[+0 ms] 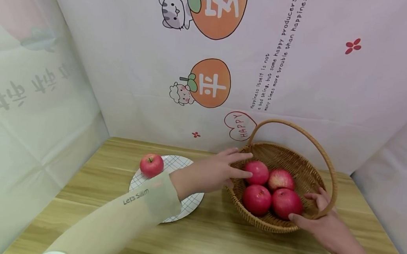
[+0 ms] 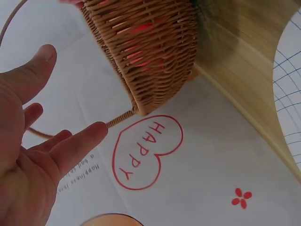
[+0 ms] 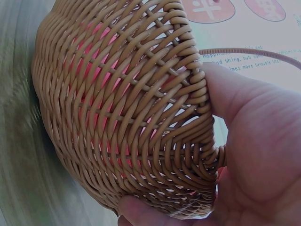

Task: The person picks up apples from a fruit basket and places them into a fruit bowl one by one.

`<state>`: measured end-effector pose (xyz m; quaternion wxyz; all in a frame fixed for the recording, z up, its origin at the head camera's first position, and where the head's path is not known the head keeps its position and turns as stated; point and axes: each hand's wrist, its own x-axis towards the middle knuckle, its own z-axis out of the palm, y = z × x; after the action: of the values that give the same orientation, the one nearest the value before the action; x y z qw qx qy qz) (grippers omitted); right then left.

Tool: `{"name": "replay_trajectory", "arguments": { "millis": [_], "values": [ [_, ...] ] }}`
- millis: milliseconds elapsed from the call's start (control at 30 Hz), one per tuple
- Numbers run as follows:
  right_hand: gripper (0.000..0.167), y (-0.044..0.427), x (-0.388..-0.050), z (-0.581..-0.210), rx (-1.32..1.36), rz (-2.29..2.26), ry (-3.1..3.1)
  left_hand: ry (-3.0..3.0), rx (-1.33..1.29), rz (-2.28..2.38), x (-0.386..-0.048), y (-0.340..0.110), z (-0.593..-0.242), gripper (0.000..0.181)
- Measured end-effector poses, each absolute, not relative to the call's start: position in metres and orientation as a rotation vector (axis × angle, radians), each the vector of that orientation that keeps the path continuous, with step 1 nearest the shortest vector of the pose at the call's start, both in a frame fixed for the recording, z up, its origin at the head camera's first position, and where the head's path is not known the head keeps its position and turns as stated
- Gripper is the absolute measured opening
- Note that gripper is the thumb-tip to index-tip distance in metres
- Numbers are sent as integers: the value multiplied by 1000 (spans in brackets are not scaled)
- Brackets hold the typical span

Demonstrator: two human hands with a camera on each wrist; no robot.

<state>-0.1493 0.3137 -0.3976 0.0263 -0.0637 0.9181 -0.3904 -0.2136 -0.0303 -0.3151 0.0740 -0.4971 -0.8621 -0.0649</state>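
Gripping the wicker basket (image 1: 303,169) with the right hand (image 1: 331,222), closed over the rim right around the foot of the arched handle (image 1: 323,154). Holding nothing with the left hand (image 1: 216,172): stretched out, fingers apart, across from the right grip at the far handle foot, reaching over four red apples (image 1: 287,203) clustered inside the basket between both hands. Perhaps touching the nearest apple with a fingertip, perhaps only above it; hard to tell from overhead. Beyond the left wrist, away from both grips, note a fifth apple (image 1: 152,165) resting on a checked plate (image 1: 191,206).

Expect the basket to be light in itself but weighted by fruit, fairly stiff with slight give in the weave, easy to hold, apt to tip if lifted from one side. Best taken at both handle feet. Expect the apples to be firm, smooth, slightly slippery, easily bruised; best cupped around the middle.
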Motion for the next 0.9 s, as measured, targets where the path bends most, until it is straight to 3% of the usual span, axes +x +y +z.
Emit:
{"name": "replay_trajectory", "arguments": {
  "millis": [267, 667, 900],
  "values": [
    [82, 314, -150, -396, -173, -1203, 2822, -2587, -1623, 89, -217, 4, -318, 51],
    [81, 315, -151, -394, -180, -1167, 2815, -2793, -1726, -73, -223, 37, -333, 53],
    [81, 315, -150, -394, -203, -1126, 2836, -2817, -1798, -60, -230, 54, -348, 44]
  ]
}}
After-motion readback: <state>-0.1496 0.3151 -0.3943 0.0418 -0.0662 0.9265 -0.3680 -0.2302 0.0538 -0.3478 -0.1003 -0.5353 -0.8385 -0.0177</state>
